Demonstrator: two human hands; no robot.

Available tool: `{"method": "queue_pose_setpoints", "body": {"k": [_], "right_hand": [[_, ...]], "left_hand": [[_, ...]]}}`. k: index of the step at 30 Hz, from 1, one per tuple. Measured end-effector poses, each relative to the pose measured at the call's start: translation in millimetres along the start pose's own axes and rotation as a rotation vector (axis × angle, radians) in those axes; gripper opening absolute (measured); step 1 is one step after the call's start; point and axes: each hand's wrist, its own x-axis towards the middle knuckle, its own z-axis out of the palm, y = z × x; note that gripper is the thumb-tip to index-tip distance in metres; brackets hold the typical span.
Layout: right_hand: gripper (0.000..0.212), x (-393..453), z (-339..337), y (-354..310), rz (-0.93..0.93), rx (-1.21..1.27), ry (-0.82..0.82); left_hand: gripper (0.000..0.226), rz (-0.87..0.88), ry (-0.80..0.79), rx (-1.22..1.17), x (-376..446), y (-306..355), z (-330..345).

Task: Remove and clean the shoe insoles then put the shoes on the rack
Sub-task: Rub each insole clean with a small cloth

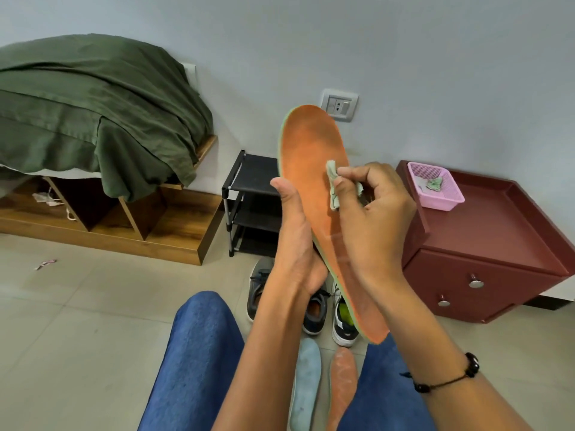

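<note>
An orange insole (311, 157) with a pale green edge stands tilted in front of me. My left hand (295, 241) grips it from behind at mid length, thumb on its left edge. My right hand (370, 209) pinches a small green-white cloth (332, 175) pressed against the insole's face. On the floor below lie a grey shoe (258, 284), a dark shoe (314, 315) and a black-white shoe (342, 325). Nearer me lie a light blue insole (306, 381) and a second orange insole (342, 381). The black shoe rack (252, 194) stands against the wall behind.
A maroon cabinet (485, 244) at the right carries a pink basket (435, 185) with cloths. A bed with a green sheet (93, 107) and wooden base is at the left. My blue-jeaned knees (199, 353) frame the floor. A wall socket (339, 104) sits above the rack.
</note>
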Motion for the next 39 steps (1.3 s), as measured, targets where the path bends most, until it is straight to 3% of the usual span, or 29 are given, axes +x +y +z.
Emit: {"method": "queue_pose_setpoints", "body": {"k": [2,5,8,12,15,18,22,29,34,37,39], "right_hand": [[0.004,-6,2,-7,-0.159,-0.045,-0.023],[0.009,-20,10,-13,-0.255,-0.129,-0.166],[0.008,-18,8,4,-0.334,-0.308,-0.172],[0.006,-1,-3,27,-0.259,-0.324,-0.133],[0.008,-1,-10,17,-0.112,-0.116,-0.077],[0.008,-12,-9,-1,-0.015,0.049,-0.146],[0.007,-31,4,-5,-0.132,-0.005,-0.255],[0.021,-5,3,28,-0.323,-0.403,-0.183],[0.004,-4,-7,23,-0.148,-0.173,-0.11],[0.004,-23,5,-2,-0.127,-0.047,-0.21],[0.007,-29,10,-3,-0.18,-0.073,-0.272]], "left_hand": [[0.077,0.02,0.019,0.027,2,-5,-3],[0.083,0.029,0.049,0.045,0,-8,-9],[0.088,0.023,0.032,-0.005,-2,-3,-10],[0.095,0.017,-0.059,-0.008,1,3,-6],[0.098,0.009,-0.075,-0.011,1,4,-7],[0.094,0.002,-0.05,-0.018,2,2,-7],[0.102,-0.046,-0.029,-0.007,1,-2,-8],[0.086,-0.006,0.006,-0.047,4,-8,-8],[0.085,-0.047,0.052,-0.013,4,-7,-11],[0.074,-0.033,0.075,0.054,8,-15,-16],[0.078,-0.045,0.071,0.08,7,-14,-15]]}}
